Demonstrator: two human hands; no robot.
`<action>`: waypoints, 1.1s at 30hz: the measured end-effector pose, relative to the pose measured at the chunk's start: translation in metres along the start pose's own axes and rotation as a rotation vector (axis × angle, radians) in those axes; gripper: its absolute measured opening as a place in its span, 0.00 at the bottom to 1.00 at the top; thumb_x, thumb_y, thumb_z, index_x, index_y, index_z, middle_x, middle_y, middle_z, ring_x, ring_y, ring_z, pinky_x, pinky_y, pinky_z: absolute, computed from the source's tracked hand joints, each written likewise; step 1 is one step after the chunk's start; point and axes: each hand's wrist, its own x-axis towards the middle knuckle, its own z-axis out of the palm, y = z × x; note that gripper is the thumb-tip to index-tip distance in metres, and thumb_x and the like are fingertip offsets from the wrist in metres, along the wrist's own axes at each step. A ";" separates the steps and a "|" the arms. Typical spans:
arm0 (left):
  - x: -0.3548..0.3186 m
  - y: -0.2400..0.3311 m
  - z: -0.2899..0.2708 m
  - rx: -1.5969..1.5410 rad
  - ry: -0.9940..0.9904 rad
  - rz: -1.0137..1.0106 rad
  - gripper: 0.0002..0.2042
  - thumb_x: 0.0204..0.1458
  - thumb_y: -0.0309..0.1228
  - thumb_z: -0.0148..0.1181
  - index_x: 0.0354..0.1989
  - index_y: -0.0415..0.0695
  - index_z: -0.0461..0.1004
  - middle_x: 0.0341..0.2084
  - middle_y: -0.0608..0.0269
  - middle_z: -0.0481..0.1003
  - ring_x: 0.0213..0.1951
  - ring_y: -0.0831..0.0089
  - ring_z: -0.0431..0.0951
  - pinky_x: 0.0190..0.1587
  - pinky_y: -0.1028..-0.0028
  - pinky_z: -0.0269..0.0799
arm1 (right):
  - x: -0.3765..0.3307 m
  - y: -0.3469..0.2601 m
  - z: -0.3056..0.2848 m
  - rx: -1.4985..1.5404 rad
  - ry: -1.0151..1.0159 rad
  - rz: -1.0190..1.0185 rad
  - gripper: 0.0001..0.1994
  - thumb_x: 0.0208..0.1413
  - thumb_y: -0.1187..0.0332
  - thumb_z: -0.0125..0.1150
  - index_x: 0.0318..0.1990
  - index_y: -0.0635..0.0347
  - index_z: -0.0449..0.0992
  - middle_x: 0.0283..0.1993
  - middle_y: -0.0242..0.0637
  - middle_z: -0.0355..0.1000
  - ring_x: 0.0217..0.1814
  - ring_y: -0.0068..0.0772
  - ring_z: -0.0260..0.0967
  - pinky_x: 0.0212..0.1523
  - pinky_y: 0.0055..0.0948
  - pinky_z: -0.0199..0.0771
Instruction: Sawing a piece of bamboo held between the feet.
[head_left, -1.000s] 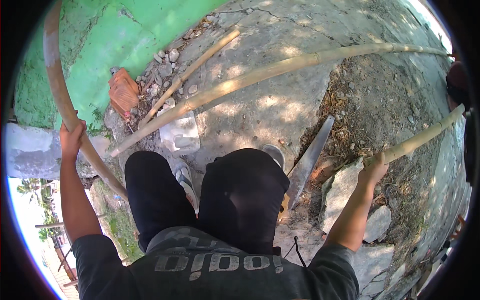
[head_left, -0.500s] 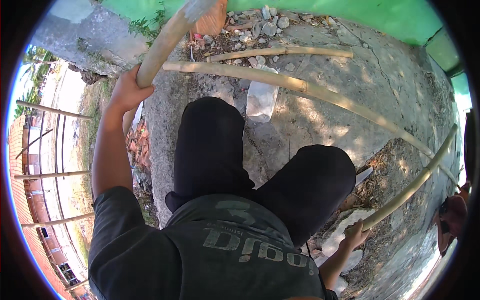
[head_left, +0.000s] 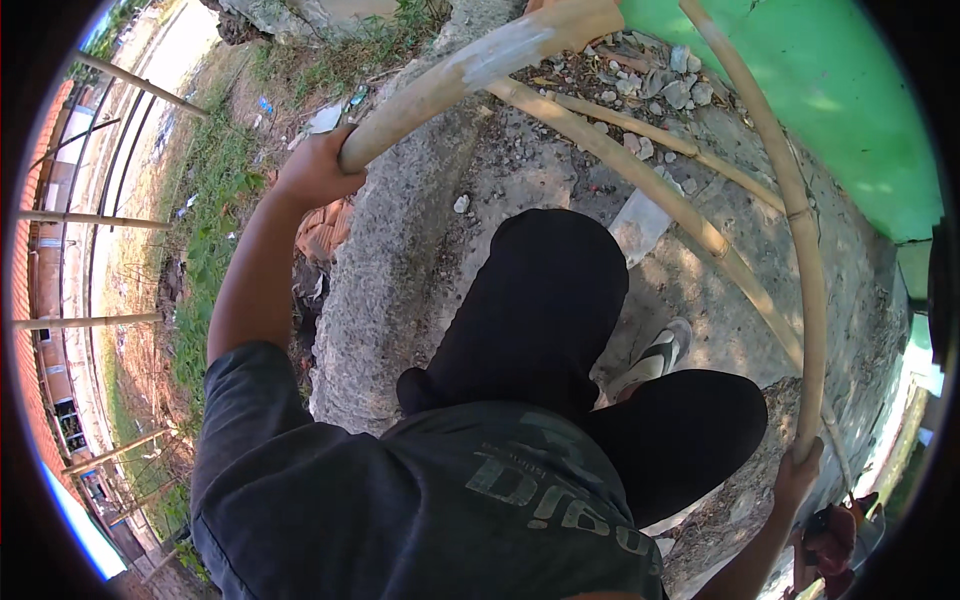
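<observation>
Left hand point(head_left: 318, 172) wrapped tight around thick, pale, dusty bamboo pole point(head_left: 480, 62), its long axis running up and right from the grip | right hand point(head_left: 797, 478) clenched on the low end of slim, jointed yellow bamboo pole point(head_left: 800, 240), arching upward | both above rough grey concrete ground point(head_left: 400, 260) beside green painted wall point(head_left: 850, 110).
</observation>
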 end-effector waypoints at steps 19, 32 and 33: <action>0.082 0.158 0.065 0.470 -0.254 0.566 0.12 0.51 0.31 0.59 0.44 0.56 0.73 0.38 0.65 0.77 0.45 0.60 0.80 0.43 0.59 0.77 | 0.265 -0.148 0.063 0.184 -0.202 -0.559 0.28 0.43 0.76 0.64 0.56 0.60 0.66 0.42 0.56 0.73 0.46 0.62 0.72 0.46 0.48 0.70; 0.091 0.254 0.080 0.276 -0.147 0.679 0.15 0.50 0.32 0.58 0.48 0.57 0.76 0.35 0.64 0.77 0.47 0.61 0.79 0.49 0.60 0.74 | 0.239 -0.172 0.035 0.335 -0.387 -0.520 0.30 0.41 0.75 0.67 0.57 0.62 0.67 0.45 0.55 0.72 0.47 0.61 0.71 0.50 0.47 0.69; 0.091 0.255 0.081 0.273 -0.146 0.678 0.15 0.50 0.32 0.58 0.48 0.57 0.76 0.35 0.64 0.77 0.47 0.61 0.79 0.49 0.60 0.74 | 0.239 -0.171 0.034 0.332 -0.387 -0.521 0.30 0.41 0.75 0.67 0.57 0.62 0.67 0.45 0.55 0.72 0.47 0.61 0.71 0.50 0.47 0.69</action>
